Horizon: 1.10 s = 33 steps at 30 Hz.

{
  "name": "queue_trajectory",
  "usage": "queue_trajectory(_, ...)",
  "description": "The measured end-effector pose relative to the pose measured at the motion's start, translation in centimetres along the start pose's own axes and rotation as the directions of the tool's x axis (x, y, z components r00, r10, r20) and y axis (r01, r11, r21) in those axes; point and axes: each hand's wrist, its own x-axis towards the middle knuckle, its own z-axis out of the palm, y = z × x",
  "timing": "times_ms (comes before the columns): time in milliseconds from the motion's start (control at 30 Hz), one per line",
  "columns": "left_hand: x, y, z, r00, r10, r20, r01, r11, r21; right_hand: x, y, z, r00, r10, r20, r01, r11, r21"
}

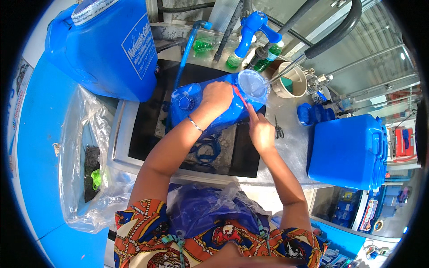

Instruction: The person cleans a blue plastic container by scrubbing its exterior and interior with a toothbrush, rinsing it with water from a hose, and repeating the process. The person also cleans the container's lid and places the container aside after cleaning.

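Note:
A blue water container (223, 114) lies tilted over the sink, its small capped spout toward the left and its wide round mouth (253, 83) toward the right, with wet-looking clear film about the rim. My left hand (218, 95) is closed on top of the container, between spout and mouth, where a handle would sit; its fingertips are hidden. Close to the mouth, my right hand (262, 129) grips a thin pink-red tool (240, 96). This tool slants across the container's top toward my left hand; its exact kind cannot be made out.
Blue ring-like pieces (208, 151) lie in the sink (237, 156). A blue tap (254, 31), green bottles (271, 56) and a white bucket (286, 89) stand behind. Scissors (279, 130) rest on the counter. Blue containers (346, 149) (111, 56) stand on both sides, with clear plastic (71, 178) at left.

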Motion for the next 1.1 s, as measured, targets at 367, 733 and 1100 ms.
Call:
queue_trajectory(367, 0.1, -2.1, -2.6, 0.998, -0.063, 0.024, 0.062, 0.996, 0.056, -2.4, 2.7, 1.5, 0.990, 0.033, -0.140, -0.008, 0.985, 0.173)
queue_trajectory(733, -2.7, -5.9, -4.5, 0.975, -0.221, -0.015, 0.221, 0.975, 0.031, 2.5, -2.6, 5.8, 0.919, 0.370, -0.140, -0.036, 0.431, 0.902)
queue_trajectory(1100, -4.0, -6.6, -4.7, 0.977, -0.190, -0.098, 0.192, 0.981, 0.010, 1.4, -2.5, -1.3, 0.970, 0.236, 0.052, -0.207, 0.702, 0.681)
